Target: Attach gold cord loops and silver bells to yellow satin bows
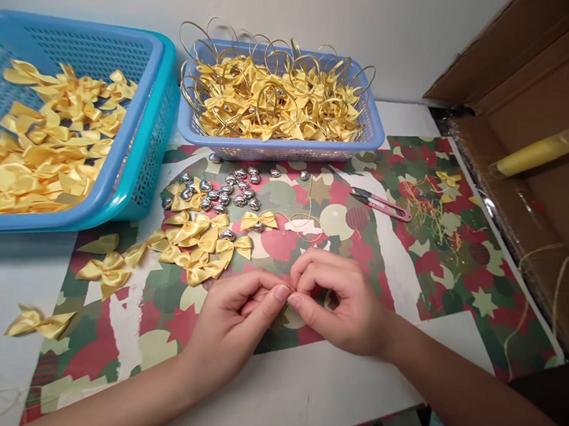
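My left hand (247, 308) and my right hand (334, 296) meet fingertip to fingertip above the patterned paper, both closed in a pinch. Between them is a thin gold thread (309, 205), mostly hidden by the fingers. Beyond the hands the thread loops on the paper and runs up toward a silver bell (305, 175). Left of it lie several more silver bells (240, 201). Yellow satin bows (197, 232) are heaped in front of those, and one bow (259, 221) has a bell at its middle.
A blue basket (280, 148) at the back holds bows with gold wire rings. Stacked baskets (146, 130) of bows stand left. Pink-handled thread snips (383, 206) lie right of the thread, near thread scraps (432, 215). A cardboard box (536, 82) borders the right side.
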A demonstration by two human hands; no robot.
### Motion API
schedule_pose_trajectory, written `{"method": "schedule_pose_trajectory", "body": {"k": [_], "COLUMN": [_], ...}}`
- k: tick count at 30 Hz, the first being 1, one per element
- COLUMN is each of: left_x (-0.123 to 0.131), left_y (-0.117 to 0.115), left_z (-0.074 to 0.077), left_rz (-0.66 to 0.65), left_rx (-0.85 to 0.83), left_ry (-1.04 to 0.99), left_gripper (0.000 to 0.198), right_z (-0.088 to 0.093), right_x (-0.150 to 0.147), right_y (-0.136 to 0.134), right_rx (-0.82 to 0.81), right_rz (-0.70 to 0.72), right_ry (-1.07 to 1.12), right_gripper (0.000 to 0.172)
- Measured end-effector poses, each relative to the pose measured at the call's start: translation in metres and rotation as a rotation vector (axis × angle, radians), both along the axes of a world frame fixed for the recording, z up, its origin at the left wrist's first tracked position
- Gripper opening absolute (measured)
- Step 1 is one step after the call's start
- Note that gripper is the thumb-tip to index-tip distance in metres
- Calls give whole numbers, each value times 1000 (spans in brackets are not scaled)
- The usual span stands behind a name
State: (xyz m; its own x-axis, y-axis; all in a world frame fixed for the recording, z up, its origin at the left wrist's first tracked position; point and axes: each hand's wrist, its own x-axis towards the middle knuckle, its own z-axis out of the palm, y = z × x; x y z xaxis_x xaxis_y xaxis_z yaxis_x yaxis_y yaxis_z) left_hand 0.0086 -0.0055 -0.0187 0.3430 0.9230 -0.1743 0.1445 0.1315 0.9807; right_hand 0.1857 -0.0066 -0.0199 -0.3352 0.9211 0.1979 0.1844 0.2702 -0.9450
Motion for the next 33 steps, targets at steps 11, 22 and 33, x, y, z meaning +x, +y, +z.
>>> {"method": "schedule_pose_trajectory", "body": {"k": [11, 22, 33], "left_x": [0, -2, -4], "left_y": [-2, -1, -3], "left_z": [-2, -1, -3], "left_rz": [-9, -22, -60], "left_rx": [72, 94, 137], "left_ry": [20, 45, 61], "left_gripper": [21, 22, 21], "right_z": [5, 13, 8], "right_x": [3, 6, 6], "right_y": [2, 4, 5], "right_rx": [79, 120, 349], "right_rz": [14, -52, -66], "right_ry": [-80, -70, -136], "right_gripper": [23, 6, 10]}}
